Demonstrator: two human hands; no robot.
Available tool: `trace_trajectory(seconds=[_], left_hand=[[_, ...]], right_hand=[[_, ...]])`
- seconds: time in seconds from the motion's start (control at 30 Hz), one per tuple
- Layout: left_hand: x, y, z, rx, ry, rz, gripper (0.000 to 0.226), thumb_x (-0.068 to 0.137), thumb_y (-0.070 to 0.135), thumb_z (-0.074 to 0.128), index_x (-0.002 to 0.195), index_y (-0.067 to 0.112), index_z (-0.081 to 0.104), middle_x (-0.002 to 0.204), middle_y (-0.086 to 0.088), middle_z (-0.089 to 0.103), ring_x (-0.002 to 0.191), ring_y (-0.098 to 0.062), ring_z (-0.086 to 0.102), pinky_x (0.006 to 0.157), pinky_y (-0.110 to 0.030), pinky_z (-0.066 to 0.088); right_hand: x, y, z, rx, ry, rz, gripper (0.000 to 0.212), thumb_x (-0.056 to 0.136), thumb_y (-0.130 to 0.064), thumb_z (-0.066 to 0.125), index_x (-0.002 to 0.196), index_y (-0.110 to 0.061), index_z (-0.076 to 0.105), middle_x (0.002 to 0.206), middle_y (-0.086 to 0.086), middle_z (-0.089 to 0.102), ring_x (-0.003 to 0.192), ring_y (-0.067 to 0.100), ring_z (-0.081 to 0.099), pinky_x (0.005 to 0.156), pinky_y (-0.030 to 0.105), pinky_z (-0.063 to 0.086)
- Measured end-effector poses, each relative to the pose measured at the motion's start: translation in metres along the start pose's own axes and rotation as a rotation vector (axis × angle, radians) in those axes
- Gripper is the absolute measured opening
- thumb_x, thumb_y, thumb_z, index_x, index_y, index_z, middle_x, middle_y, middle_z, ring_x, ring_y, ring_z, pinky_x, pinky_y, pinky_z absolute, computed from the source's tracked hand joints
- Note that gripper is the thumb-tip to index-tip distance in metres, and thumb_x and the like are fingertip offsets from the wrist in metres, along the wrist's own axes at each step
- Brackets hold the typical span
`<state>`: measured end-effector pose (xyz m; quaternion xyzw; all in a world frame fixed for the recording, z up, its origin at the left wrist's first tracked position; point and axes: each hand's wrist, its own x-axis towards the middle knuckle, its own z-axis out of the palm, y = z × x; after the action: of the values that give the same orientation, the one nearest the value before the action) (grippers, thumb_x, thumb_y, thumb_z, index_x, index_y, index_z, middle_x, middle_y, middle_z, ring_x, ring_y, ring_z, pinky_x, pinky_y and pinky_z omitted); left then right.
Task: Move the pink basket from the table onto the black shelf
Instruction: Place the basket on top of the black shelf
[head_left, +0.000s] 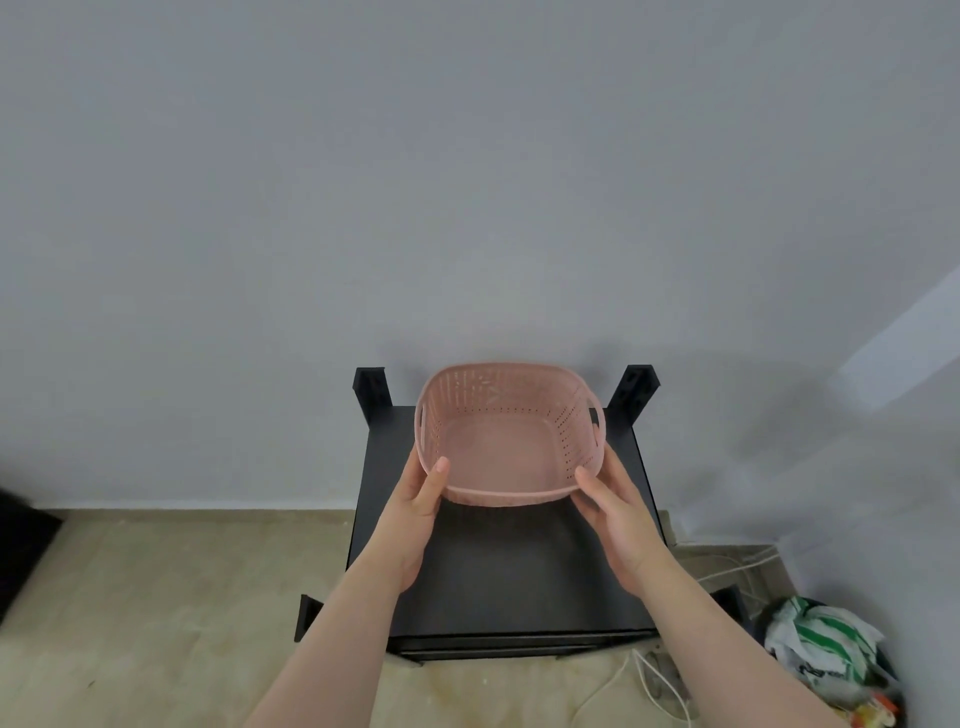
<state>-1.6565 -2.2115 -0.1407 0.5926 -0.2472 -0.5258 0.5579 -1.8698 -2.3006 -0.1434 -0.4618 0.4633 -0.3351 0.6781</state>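
The pink basket (506, 431), perforated plastic with side handles and nothing inside, is held over the rear half of the black shelf (498, 582), tilted slightly toward me. My left hand (418, 512) grips its near left corner, thumb over the rim. On the near right corner sits my right hand (615, 512), thumb also on the rim. Whether the basket's far edge touches the shelf top is hidden.
The black shelf stands against a grey wall, with two black corner posts (371, 392) rising at the back. White cables (654, 680) lie on the beige floor to the right. A bin with a green-and-white bag (826, 654) stands at the lower right. A dark object (21, 540) is at the left edge.
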Motion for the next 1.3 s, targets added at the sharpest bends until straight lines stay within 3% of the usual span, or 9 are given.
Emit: trace_trajectory(seconds=[0.3, 0.53, 0.73, 0.87, 1.03, 1.2, 1.3], left_hand=[[0.001, -0.001, 0.004, 0.008, 0.016, 0.015, 0.048, 0.089, 0.053, 0.051, 0.136, 0.051, 0.042, 0.140, 0.023, 0.054, 0.137, -0.004, 0.042, 0.118, -0.032, 0.026], [0.001, -0.003, 0.004, 0.005, 0.027, 0.020, 0.059, 0.091, 0.053, 0.049, 0.148, 0.044, 0.035, 0.145, 0.019, 0.050, 0.139, -0.008, 0.039, 0.119, -0.034, 0.025], [0.001, -0.003, 0.004, 0.013, 0.030, 0.029, 0.069, 0.085, 0.058, 0.051, 0.150, 0.043, 0.035, 0.147, 0.018, 0.049, 0.140, -0.009, 0.039, 0.120, -0.037, 0.025], [0.001, -0.006, 0.003, 0.017, 0.044, 0.022, 0.067, 0.085, 0.062, 0.053, 0.148, 0.046, 0.036, 0.147, 0.018, 0.050, 0.141, -0.010, 0.039, 0.120, -0.039, 0.024], [0.001, -0.006, 0.004, 0.027, 0.054, 0.015, 0.066, 0.084, 0.064, 0.052, 0.146, 0.048, 0.036, 0.147, 0.018, 0.049, 0.141, -0.011, 0.038, 0.120, -0.040, 0.024], [0.000, -0.006, 0.005, 0.053, 0.093, -0.003, 0.055, 0.086, 0.065, 0.051, 0.138, 0.055, 0.041, 0.144, 0.020, 0.051, 0.140, -0.011, 0.039, 0.119, -0.042, 0.025], [0.000, -0.005, 0.007, 0.076, 0.126, 0.005, 0.059, 0.085, 0.066, 0.049, 0.142, 0.052, 0.040, 0.143, 0.019, 0.052, 0.139, -0.011, 0.040, 0.119, -0.042, 0.026]], right_hand=[[0.003, 0.003, 0.002, 0.003, 0.025, -0.009, 0.053, 0.099, -0.022, 0.056, 0.150, -0.034, 0.046, 0.141, -0.014, 0.063, 0.135, 0.010, 0.054, 0.118, 0.041, 0.038], [0.002, 0.004, 0.014, -0.001, 0.064, -0.053, 0.048, 0.101, -0.030, 0.052, 0.147, -0.039, 0.044, 0.129, -0.028, 0.061, 0.125, -0.003, 0.056, 0.110, 0.026, 0.042], [0.001, 0.005, 0.013, -0.001, 0.071, -0.054, 0.044, 0.099, -0.031, 0.054, 0.142, -0.042, 0.048, 0.121, -0.032, 0.069, 0.121, -0.006, 0.060, 0.106, 0.023, 0.044], [-0.001, 0.003, 0.013, 0.006, 0.067, -0.052, 0.055, 0.098, -0.034, 0.056, 0.151, -0.035, 0.043, 0.134, -0.024, 0.063, 0.130, 0.002, 0.055, 0.113, 0.029, 0.042], [-0.005, -0.003, 0.015, -0.005, 0.055, -0.048, 0.073, 0.082, -0.048, 0.060, 0.152, -0.035, 0.043, 0.135, -0.024, 0.061, 0.131, 0.003, 0.054, 0.115, 0.032, 0.040], [-0.005, -0.005, 0.013, -0.017, 0.059, -0.030, 0.065, 0.088, -0.043, 0.060, 0.151, -0.034, 0.043, 0.138, -0.019, 0.061, 0.132, 0.006, 0.054, 0.114, 0.033, 0.041], [-0.003, -0.007, 0.009, -0.041, 0.048, -0.018, 0.055, 0.098, -0.032, 0.056, 0.151, -0.034, 0.043, 0.142, -0.014, 0.060, 0.133, 0.008, 0.054, 0.115, 0.037, 0.041]])
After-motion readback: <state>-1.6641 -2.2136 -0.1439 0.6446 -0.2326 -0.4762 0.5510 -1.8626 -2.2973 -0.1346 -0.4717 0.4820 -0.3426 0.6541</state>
